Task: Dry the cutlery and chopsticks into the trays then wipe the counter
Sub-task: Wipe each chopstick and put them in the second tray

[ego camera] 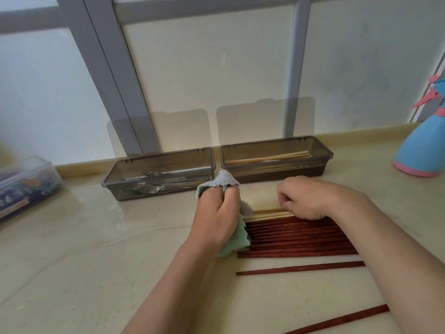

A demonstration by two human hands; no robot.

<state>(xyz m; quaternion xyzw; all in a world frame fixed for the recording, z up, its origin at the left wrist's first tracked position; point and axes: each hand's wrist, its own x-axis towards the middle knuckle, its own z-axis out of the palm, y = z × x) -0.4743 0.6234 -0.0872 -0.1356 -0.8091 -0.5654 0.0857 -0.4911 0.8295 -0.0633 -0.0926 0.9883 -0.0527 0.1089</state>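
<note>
Fingers [286,203] on the right hand [308,198] are pinching pale chopsticks [262,213], left hand [216,213] is gripping the cloth [226,178]. Drying step's going on; wiping those probably comes next.

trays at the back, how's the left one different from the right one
The left tray holds metal forks; the right tray holds pale wooden chopsticks. The left tray sits a little nearer on the counter, the right tray closer to the window. Both are smoky translucent plastic, with lids standing open behind them.
</note>
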